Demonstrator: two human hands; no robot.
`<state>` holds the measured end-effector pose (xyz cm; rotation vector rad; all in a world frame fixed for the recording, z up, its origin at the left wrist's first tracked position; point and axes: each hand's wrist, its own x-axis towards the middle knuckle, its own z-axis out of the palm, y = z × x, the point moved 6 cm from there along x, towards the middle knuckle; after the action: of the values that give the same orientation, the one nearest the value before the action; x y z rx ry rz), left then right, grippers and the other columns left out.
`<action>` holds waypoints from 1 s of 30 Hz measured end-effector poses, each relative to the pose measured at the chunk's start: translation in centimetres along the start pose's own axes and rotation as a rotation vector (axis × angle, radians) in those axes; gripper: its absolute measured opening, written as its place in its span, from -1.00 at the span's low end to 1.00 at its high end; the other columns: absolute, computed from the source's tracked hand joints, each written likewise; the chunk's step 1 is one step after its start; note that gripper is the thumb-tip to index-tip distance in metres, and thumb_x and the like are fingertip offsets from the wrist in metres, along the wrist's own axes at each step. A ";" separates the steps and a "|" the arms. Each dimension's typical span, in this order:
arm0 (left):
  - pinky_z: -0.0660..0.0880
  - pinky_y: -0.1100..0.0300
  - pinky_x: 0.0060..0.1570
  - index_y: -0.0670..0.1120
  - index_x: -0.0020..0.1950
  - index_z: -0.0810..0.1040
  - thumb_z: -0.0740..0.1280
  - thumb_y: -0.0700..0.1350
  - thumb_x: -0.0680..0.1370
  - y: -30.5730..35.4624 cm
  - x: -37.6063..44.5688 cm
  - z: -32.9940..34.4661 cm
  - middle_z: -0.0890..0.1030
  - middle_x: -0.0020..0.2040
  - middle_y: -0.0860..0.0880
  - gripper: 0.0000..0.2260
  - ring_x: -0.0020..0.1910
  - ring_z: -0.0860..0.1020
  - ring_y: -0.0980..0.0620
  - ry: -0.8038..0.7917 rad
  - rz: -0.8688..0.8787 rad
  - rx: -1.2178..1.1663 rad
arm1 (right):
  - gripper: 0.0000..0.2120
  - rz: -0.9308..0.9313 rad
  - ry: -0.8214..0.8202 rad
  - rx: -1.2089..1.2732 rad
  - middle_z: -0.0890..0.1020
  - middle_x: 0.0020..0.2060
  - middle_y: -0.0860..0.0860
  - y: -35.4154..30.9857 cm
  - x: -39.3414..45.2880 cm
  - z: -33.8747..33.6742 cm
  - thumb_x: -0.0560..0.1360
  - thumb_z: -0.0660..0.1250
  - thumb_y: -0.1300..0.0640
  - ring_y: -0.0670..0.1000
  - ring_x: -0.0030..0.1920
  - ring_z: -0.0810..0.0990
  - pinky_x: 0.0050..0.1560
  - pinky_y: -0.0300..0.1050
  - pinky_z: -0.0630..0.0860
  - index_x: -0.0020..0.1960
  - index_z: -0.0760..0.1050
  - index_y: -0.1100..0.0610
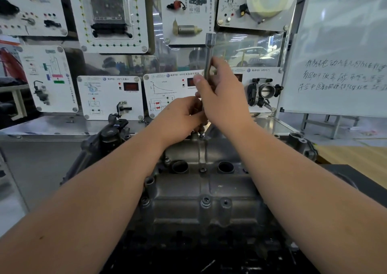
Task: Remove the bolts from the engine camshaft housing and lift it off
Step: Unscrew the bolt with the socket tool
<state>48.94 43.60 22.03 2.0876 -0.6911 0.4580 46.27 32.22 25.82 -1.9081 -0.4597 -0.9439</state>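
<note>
Hands together at far edge of camshaft housing (201, 192), which sits on engine, centre frame. Right hand (222, 98) grips upright socket wrench (208, 56); left hand (180, 119) pinches its lower end, prob. steadying it on a bolt.

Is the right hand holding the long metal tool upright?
Yes, the right hand grips the long metal tool, which stands about upright above the camshaft housing.
</note>
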 end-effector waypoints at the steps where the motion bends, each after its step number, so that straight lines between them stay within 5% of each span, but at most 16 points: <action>1: 0.56 -0.27 0.05 -0.21 0.05 0.59 0.34 -0.03 0.54 0.1 0.0 0.0 0.69 -0.09 -0.19 -0.75 -0.09 0.66 -0.25 -0.003 -0.003 0.003 | -0.56 -0.007 0.013 -0.019 0.68 0.04 0.00 0.0 0.0 -0.1 0.61 0.32 -0.01 0.01 0.00 0.65 0.09 0.03 0.58 0.45 0.38 0.07; 5: 0.56 -0.27 0.04 -0.24 0.09 0.56 0.34 0.09 0.44 0.2 0.1 0.0 0.69 -0.06 -0.19 -0.57 -0.10 0.66 -0.25 0.000 -0.024 0.008 | -0.75 -0.025 0.083 -0.077 0.68 -0.11 -0.01 -0.3 0.2 -0.6 0.58 0.37 0.03 0.01 -0.08 0.63 0.03 0.02 0.57 0.21 0.59 0.11; 9: 0.57 -0.26 0.04 -0.17 0.02 0.60 0.29 0.11 0.48 -0.1 0.3 0.4 0.71 -0.11 -0.12 -0.63 -0.12 0.69 -0.15 -0.011 -0.029 -0.041 | -0.81 -0.026 0.084 -0.136 0.63 -0.29 0.04 -0.1 0.5 -0.7 0.63 0.27 0.10 0.05 -0.18 0.62 -0.11 0.07 0.55 -0.03 0.55 0.21; 15: 0.59 -0.25 0.01 -0.05 -0.04 0.64 0.27 0.05 0.50 -0.1 0.4 0.2 0.71 -0.16 -0.09 -0.77 -0.16 0.69 -0.16 -0.022 0.006 -0.023 | -0.62 -0.022 0.017 -0.054 0.69 -0.04 0.02 -0.4 0.0 0.0 0.65 0.23 0.10 0.03 -0.05 0.67 0.05 0.06 0.59 0.45 0.38 0.09; 22: 0.60 -0.25 0.01 -0.18 0.07 0.60 0.33 0.04 0.55 -0.4 0.5 0.3 0.70 -0.10 -0.18 -0.71 -0.11 0.68 -0.24 -0.012 -0.021 -0.029 | -0.83 -0.051 0.049 -0.121 0.67 -0.13 0.06 -0.2 0.2 -0.3 0.59 0.35 0.09 0.07 -0.07 0.61 0.03 0.08 0.54 0.07 0.60 0.18; 27: 0.47 0.34 -0.32 -0.14 0.03 0.63 0.30 -0.13 0.65 -0.9 0.5 0.4 0.71 -0.11 -0.08 -0.86 -0.17 0.70 -0.03 -0.011 -0.045 -0.056 | -0.83 0.000 -0.004 -0.074 0.64 -0.21 0.16 0.4 0.4 -0.2 0.63 0.25 0.14 0.15 -0.09 0.66 -0.08 0.16 0.59 -0.03 0.49 0.25; 30: 0.63 0.05 -0.08 -0.15 0.08 0.62 0.32 -0.13 0.63 -0.7 0.5 0.3 0.72 -0.06 -0.11 -0.87 -0.09 0.69 -0.16 -0.029 -0.030 -0.047 | -0.87 -0.019 -0.012 -0.041 0.67 -0.18 0.04 0.1 0.2 0.0 0.64 0.24 0.14 0.03 -0.14 0.64 -0.12 0.02 0.57 0.12 0.49 0.15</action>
<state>49.74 43.56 21.69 2.0611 -0.6806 0.3923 46.47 32.15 25.87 -1.9510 -0.4696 -0.9612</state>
